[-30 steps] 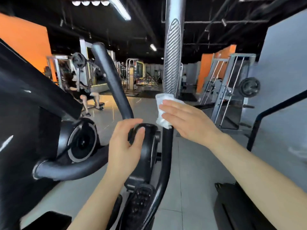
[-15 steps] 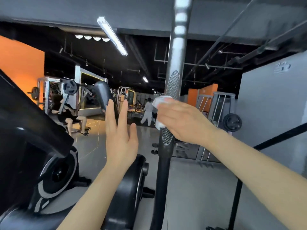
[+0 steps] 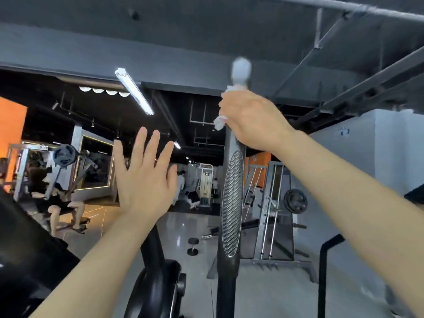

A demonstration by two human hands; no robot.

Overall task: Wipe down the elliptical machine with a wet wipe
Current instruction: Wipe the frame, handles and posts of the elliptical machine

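left hand [image 3: 146, 180] left of handlebar [image 3: 231, 203] | right hand [image 3: 250, 120] on it (wipe [image 3: 219, 123] between)

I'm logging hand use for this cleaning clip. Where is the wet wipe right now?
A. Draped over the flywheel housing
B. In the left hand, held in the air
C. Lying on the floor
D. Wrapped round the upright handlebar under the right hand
D: the right hand grips the wet wipe round the upright handlebar, near its top; the left hand is open and holds nothing.
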